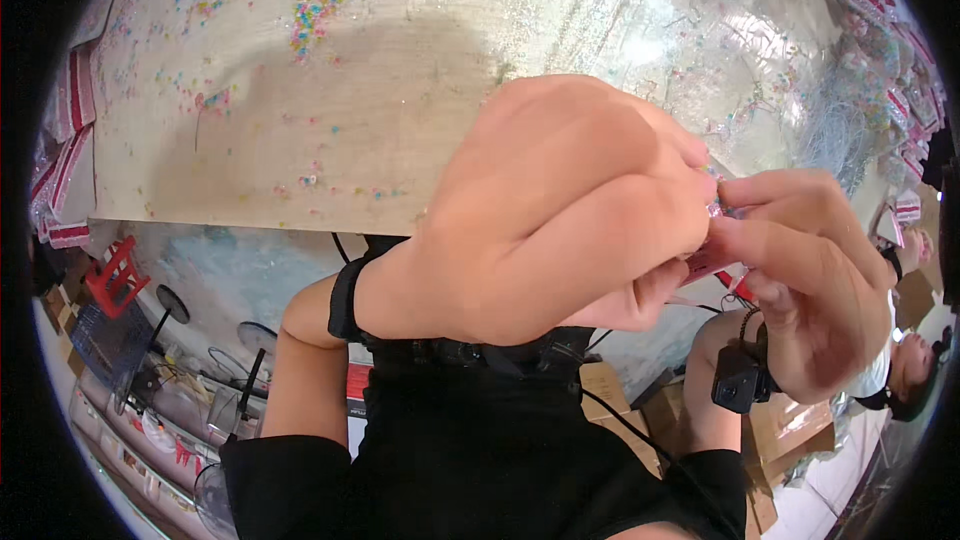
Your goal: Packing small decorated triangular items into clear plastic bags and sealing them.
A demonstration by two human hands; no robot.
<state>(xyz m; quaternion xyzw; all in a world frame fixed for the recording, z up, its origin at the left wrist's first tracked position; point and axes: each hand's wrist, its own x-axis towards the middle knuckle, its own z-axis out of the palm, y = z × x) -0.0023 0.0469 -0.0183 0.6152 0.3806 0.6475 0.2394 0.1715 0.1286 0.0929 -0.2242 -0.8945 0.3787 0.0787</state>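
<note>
My left hand (585, 190) is in front of me above the table's near edge, back of the hand up, its fingers curled closed. Close against it on the right, my right hand (815, 260) has its thumb and fingers pinched together. Between the two sets of fingertips, a small pinkish item (706, 262) shows in part. A few tiny bead-like bits (714, 208) are visible at the fingertips too. Most of what I hold is covered by my fingers, so its kind is hidden. A black strap circles my left wrist, and a small black device hangs at my right wrist.
Loose coloured beads (325, 0) lie scattered over the pale table (400, 90). Clear plastic (650, 25) and a tangle of clear strands (838, 135) lie at the right. Red-and-white packets (72, 155) line both sides. A red stool (117, 278), cardboard boxes (790, 430) and another person (912, 370) are nearby.
</note>
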